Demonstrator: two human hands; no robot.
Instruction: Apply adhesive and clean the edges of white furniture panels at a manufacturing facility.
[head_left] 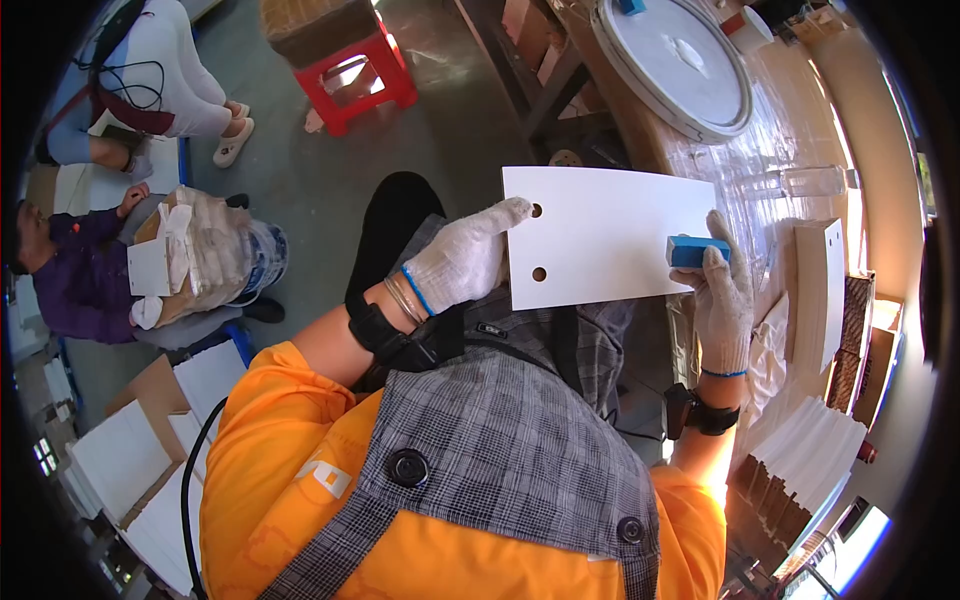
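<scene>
A white rectangular panel (600, 240) with two round holes by its left edge lies across in front of me. My left hand (462, 255), in a white knitted glove with a blue cuff edge, is closed on the panel's left edge, thumb on top near the upper hole. In my gloved right hand (722, 290), a small blue block (697, 252) is gripped between thumb and fingers. It rests over the panel's right end. The underside of the panel and the fingers beneath it are hidden.
On the plastic-covered bench (690, 150) at right stand a round white lid (675, 65) and upright white panels (818, 295). Stacked boards (810, 450) sit lower right. A red stool (355, 85) is at the back. Left, a seated person (90, 265) holds a panel beside a wrapped stack (215, 245).
</scene>
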